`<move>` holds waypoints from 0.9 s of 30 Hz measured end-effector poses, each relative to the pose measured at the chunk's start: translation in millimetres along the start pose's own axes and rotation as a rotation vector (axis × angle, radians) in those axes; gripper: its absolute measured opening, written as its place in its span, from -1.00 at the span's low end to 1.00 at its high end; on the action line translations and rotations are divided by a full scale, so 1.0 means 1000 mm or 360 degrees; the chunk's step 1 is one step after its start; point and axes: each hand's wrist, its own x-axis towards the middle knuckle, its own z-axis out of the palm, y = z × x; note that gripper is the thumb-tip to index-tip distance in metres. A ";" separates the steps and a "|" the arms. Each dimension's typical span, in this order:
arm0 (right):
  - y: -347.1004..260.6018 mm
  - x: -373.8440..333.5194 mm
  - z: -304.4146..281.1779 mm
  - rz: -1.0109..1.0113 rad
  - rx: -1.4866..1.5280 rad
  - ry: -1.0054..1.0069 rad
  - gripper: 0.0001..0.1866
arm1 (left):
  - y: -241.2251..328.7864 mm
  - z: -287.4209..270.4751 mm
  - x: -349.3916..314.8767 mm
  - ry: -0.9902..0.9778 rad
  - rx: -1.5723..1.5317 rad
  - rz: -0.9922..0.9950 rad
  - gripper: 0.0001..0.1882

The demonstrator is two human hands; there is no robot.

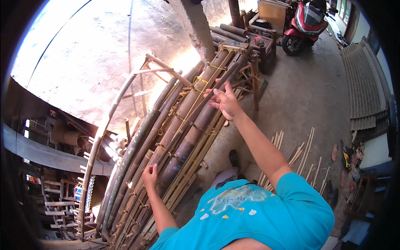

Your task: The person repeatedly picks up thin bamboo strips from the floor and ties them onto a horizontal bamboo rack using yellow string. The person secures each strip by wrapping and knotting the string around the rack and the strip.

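Observation:
A long dark bamboo strip (pixel 192 114) runs slantwise over a rack of tied bamboo poles (pixel 196 100). At the strip's near end, my left hand (pixel 150 176) is closed, with thumb and fingertips pinched on it. Farther up, my right hand (pixel 225 101) has the strip loosely between its partly spread fingers, palm turned up. Below the strip lie thick brown bamboo poles and pale split slats (pixel 208 133), bound with yellow cord (pixel 201 81). The exact contact under my left fingertips is hidden.
A curved bamboo frame with short pegs (pixel 100 137) stands at the left. Loose pale strips (pixel 306 146) lie on the concrete floor at right. A red motorbike (pixel 306 23) is parked at the far right, near stacked corrugated sheets (pixel 362 83). A concrete post (pixel 193 29) rises behind the rack.

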 end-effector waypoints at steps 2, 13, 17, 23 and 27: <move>0.005 0.023 -0.006 0.0078 0.0016 -0.0072 -0.70 | 0.026 0.021 0.010 0.0195 0.0000 0.0359 -0.67; -0.004 0.118 -0.035 0.0234 -0.0234 -0.0154 -0.86 | 0.244 0.162 0.126 -0.0542 -0.0421 0.0111 -0.64; 0.002 0.131 -0.038 -0.0396 -0.0733 -0.0454 -0.86 | 0.250 0.199 0.155 -0.0622 -0.0467 0.0146 -0.63; -0.008 0.182 -0.099 0.0128 -0.1069 0.0026 -0.78 | 0.245 0.234 0.188 -0.1001 -0.0674 -0.0063 -0.65; -0.028 0.190 -0.178 0.0435 -0.1473 0.0056 -0.72 | 0.282 0.254 0.204 -0.0902 -0.0588 0.0172 -0.72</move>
